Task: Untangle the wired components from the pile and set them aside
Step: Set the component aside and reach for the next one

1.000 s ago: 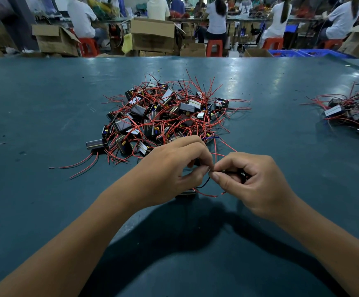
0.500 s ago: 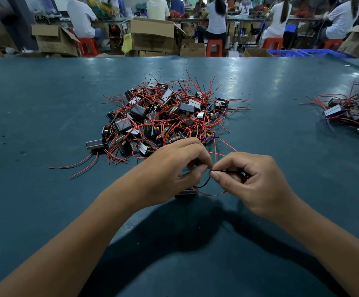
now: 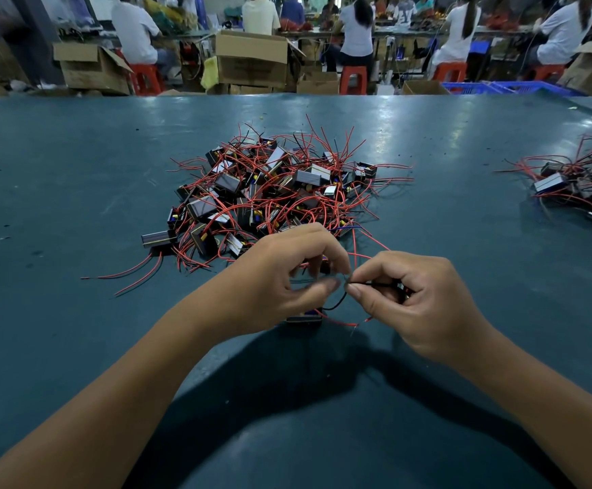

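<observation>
Just in front of the tangled pile of small black red-wired components (image 3: 269,199) on the dark teal desk (image 3: 58,188), the left hand (image 3: 280,277) and right hand (image 3: 418,301) each pinch a thin black wire (image 3: 336,305) between them.

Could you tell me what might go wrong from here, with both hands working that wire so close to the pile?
1. The right hand and left hand pinch a thin black wire; a sharp pull might strain it where it joins its component.
2. Red leads from the main pile run right up to the hands, so lifting could drag neighbours along.
3. The set-aside group is itself a loose tangle; adding carelessly may re-knot it.
</observation>
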Available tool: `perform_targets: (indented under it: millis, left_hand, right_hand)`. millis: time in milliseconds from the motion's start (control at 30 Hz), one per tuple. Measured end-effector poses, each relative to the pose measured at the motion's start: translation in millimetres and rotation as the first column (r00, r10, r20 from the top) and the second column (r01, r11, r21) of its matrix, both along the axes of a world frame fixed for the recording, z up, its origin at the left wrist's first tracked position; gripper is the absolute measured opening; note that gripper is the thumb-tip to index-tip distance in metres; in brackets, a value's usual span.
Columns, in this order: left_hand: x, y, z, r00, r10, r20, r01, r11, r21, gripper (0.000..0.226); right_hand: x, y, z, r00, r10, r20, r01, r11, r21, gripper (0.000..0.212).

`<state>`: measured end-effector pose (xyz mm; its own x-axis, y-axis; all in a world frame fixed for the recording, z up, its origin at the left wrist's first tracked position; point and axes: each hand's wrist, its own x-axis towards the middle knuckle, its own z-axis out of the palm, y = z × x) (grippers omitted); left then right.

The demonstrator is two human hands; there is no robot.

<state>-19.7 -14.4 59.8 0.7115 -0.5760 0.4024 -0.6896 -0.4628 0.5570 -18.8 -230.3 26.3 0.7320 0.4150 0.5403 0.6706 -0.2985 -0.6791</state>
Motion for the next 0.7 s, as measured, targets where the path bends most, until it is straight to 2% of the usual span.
perform_targets:
  millis: [233,533,700]
  left_hand:
    - [4.4,3.8,3.5,0.955,-0.011,0.297,-0.013,0.997,0.078,0.011]
    - [4.9,-0.1,1.7,0.867,-0.033,0.496,-0.067,0.981,0.182,0.015]
    - [4.3,0.3,1.9,0.839,-0.052,0.541,-0.095,0.966,0.240,0.021]
  right_hand:
    - [0.1,-0.6,1.0,1.000,0.004,0.003,-0.004,0.999,-0.037,0.004]
    - [0.7,-2.7,0.8,0.999,-0.004,0.050,0.007,0.998,-0.064,0.005]
    - [-0.1,-1.9,0.9,0.997,-0.014,0.075,0.020,0.997,-0.079,0.005]
